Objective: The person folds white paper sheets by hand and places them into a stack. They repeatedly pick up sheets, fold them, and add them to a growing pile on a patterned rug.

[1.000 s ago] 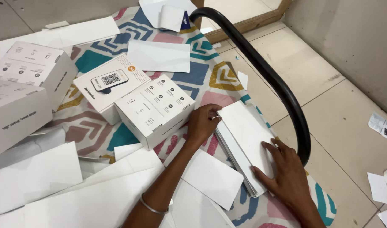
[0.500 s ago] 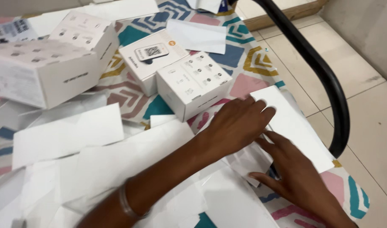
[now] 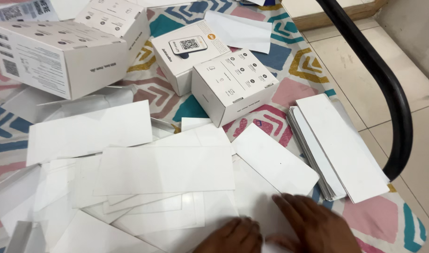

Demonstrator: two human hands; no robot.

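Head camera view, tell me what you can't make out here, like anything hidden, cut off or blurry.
- Left hand and right hand: blurred, cut by the bottom edge; grip unclear.
- Stack of white cards: lower cards hidden under the top one.
- Black curved bar: its ends leave the frame or pass behind the cards.
- Large white box: cut by the left edge.

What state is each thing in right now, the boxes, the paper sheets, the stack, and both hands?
Left hand: open, flat on loose white sheets, holding nothing.
Right hand: open, fingers spread on the sheets.
Stack of white sheets: squared up, lying flat near the mat's edge, untouched.
Loose white sheets: scattered, overlapping.
Small white box: closed, upright.
Box with device picture: closed.
Large white box: closed, resting on the mat.
Patterned mat: spread flat.
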